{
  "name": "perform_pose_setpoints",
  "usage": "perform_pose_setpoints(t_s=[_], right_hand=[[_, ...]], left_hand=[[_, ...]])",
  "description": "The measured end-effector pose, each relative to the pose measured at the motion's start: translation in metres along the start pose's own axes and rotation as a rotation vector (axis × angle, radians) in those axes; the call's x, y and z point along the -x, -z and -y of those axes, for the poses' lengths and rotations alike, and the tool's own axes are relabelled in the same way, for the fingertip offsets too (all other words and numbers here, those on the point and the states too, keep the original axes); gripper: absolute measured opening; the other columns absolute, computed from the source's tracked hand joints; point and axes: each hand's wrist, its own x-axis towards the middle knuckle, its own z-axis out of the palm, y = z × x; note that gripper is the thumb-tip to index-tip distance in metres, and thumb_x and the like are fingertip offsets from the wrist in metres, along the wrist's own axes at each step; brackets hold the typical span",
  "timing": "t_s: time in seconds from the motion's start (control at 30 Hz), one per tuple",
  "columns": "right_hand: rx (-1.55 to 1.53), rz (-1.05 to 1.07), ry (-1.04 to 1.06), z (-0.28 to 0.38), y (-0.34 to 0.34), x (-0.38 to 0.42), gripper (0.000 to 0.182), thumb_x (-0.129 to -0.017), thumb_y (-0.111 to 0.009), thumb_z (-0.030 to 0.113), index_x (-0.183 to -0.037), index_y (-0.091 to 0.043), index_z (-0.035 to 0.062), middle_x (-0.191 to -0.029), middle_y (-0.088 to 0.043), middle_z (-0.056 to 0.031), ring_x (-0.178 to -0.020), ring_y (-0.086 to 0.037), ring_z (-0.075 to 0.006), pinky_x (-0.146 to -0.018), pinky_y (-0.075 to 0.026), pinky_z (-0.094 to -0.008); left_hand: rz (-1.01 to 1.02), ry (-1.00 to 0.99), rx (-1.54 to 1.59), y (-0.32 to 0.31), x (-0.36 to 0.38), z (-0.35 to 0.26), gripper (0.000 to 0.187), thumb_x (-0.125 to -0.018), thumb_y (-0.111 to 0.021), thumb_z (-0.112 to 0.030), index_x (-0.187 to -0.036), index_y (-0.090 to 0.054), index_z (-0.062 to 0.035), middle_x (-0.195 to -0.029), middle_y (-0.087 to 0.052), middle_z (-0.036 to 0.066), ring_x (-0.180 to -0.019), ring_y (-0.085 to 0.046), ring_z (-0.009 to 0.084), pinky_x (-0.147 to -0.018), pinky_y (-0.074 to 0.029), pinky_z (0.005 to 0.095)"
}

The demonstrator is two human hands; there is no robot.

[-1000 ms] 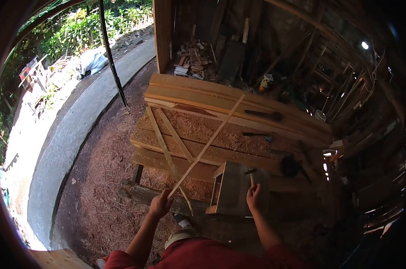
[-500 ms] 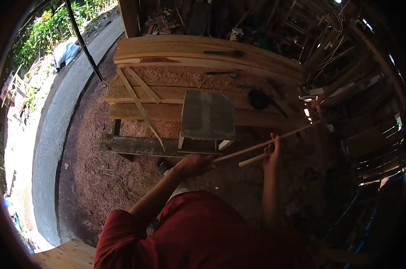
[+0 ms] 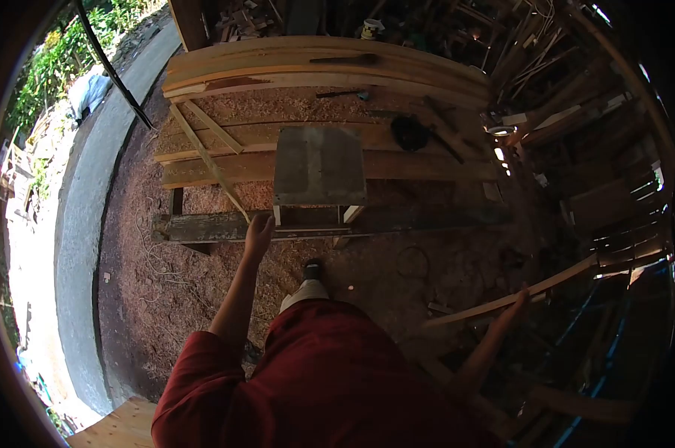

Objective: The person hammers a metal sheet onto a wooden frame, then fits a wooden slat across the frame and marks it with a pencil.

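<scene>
My left hand (image 3: 259, 233) is at the near end of a thin wooden strip (image 3: 212, 166), its fingers closed around that end. The strip slants across the planks. Low on the right, my right hand (image 3: 513, 305) is closed on a longer wooden strip (image 3: 468, 315), held away from the bench. Whether a second, shorter piece is still in that hand is too dark to tell. Just right of my left hand, a box-like wooden piece with a grey top (image 3: 319, 166) stands at the bench's near side. A shorter strip (image 3: 215, 127) lies beside the slanting one.
Thick planks (image 3: 330, 63) covered in part by shavings form the work surface. On them lie a dark round object (image 3: 410, 133) and a blue-tipped tool (image 3: 362, 95). A weathered beam (image 3: 203, 227) runs along the near side. Timber (image 3: 527, 71) is piled at the right.
My right hand has swung down and right with the long strip. My left hand has let go of that strip and moved left to the slanting strip's end. The view has shifted.
</scene>
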Motion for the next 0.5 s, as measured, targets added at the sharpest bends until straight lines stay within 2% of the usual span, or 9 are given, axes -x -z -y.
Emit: perform_pose_setpoints(t_s=[0.03, 0.07, 0.13, 0.17, 0.23, 0.27, 0.33, 0.43, 0.5], right_hand=[[0.013, -0.006, 0.004, -0.001, 0.003, 0.003, 0.052, -0.101, -0.062, 0.045, -0.136, -0.062, 0.0072, -0.104, -0.061, -0.0052, -0.097, -0.057, -0.0179, -0.083, -0.047, -0.033], [0.017, -0.012, 0.007, -0.002, 0.007, 0.006, 0.052, -0.101, -0.062, 0.045, -0.136, -0.062, 0.0072, -0.104, -0.061, -0.0052, -0.097, -0.057, -0.0179, -0.083, -0.047, -0.033], [0.095, 0.083, 0.02, -0.001, 0.006, 0.011, 0.048, -0.101, -0.064, 0.036, -0.135, -0.063, 0.0023, -0.102, -0.063, -0.0065, -0.092, -0.06, -0.017, -0.08, -0.049, -0.0309], [0.103, 0.084, 0.023, 0.001, 0.003, 0.014, 0.048, -0.101, -0.064, 0.036, -0.135, -0.063, 0.0023, -0.102, -0.063, -0.0065, -0.092, -0.06, -0.017, -0.08, -0.049, -0.0309], [0.253, 0.095, 0.048, 0.008, -0.007, 0.021, 0.048, -0.102, -0.064, 0.034, -0.136, -0.062, -0.0001, -0.106, -0.065, -0.0072, -0.096, -0.06, -0.0165, -0.082, -0.049, -0.0309], [0.257, 0.099, 0.047, 0.001, -0.007, 0.014, 0.048, -0.102, -0.064, 0.034, -0.136, -0.062, -0.0001, -0.106, -0.065, -0.0072, -0.096, -0.06, -0.0165, -0.082, -0.049, -0.0309], [0.385, 0.22, 0.077, -0.013, -0.012, -0.003, 0.057, -0.102, -0.061, 0.045, -0.141, -0.06, 0.0025, -0.11, -0.066, -0.0056, -0.1, -0.062, -0.0188, -0.086, -0.049, -0.0345], [0.412, 0.255, 0.049, -0.012, -0.04, -0.013, 0.048, -0.101, -0.067, 0.036, -0.131, -0.064, -0.0008, -0.109, -0.067, -0.0072, -0.1, -0.061, -0.0152, -0.084, -0.048, -0.0311], [0.5, 0.269, 0.047, -0.013, -0.062, -0.018, 0.047, -0.099, -0.069, 0.038, -0.125, -0.066, -0.0011, -0.104, -0.068, -0.0062, -0.096, -0.062, -0.0151, -0.082, -0.049, -0.0315]], left_hand=[[0.005, 0.136, 0.087, 0.007, -0.009, 0.006, 0.042, -0.104, -0.062, -0.033, -0.125, -0.062, 0.004, -0.122, -0.068, 0.016, -0.115, -0.064, 0.0302, -0.097, -0.05, 0.0408], [0.012, 0.137, 0.09, 0.011, -0.018, 0.013, 0.042, -0.104, -0.062, -0.033, -0.125, -0.062, 0.004, -0.122, -0.068, 0.016, -0.115, -0.064, 0.0302, -0.097, -0.05, 0.0408], [-0.03, 0.331, 0.244, 0.008, -0.04, 0.029, 0.062, -0.103, -0.061, -0.046, -0.14, -0.056, 0.0027, -0.14, -0.061, 0.017, -0.132, -0.056, 0.0302, -0.109, -0.043, 0.0412], [-0.029, 0.338, 0.248, 0.002, -0.046, 0.03, 0.062, -0.103, -0.061, -0.046, -0.14, -0.056, 0.0027, -0.14, -0.061, 0.017, -0.132, -0.056, 0.0302, -0.109, -0.043, 0.0412], [-0.089, 0.42, 0.322, -0.008, -0.051, 0.017, 0.077, -0.1, -0.058, -0.059, -0.15, -0.049, 0.0, -0.153, -0.05, 0.019, -0.144, -0.044, 0.0292, -0.117, -0.034, 0.0426], [-0.092, 0.425, 0.322, -0.014, -0.056, 0.015, 0.077, -0.1, -0.058, -0.059, -0.15, -0.049, 0.0, -0.153, -0.05, 0.019, -0.144, -0.044, 0.0292, -0.117, -0.034, 0.0426], [-0.137, 0.476, 0.421, -0.027, -0.076, 0.021, 0.083, -0.1, -0.055, -0.064, -0.153, -0.044, -0.0012, -0.159, -0.042, 0.018, -0.149, -0.037, 0.0286, -0.12, -0.03, 0.044], [-0.095, 0.467, 0.455, -0.031, -0.102, 0.024, 0.08, -0.1, -0.057, -0.062, -0.152, -0.047, -0.0019, -0.154, -0.049, 0.017, -0.144, -0.044, 0.0294, -0.117, -0.035, 0.0435], [-0.045, 0.456, 0.447, -0.027, -0.119, 0.026, 0.077, -0.101, -0.058, -0.059, -0.15, -0.049, -0.0015, -0.15, -0.053, 0.016, -0.141, -0.048, 0.0288, -0.115, -0.038, 0.0424]])
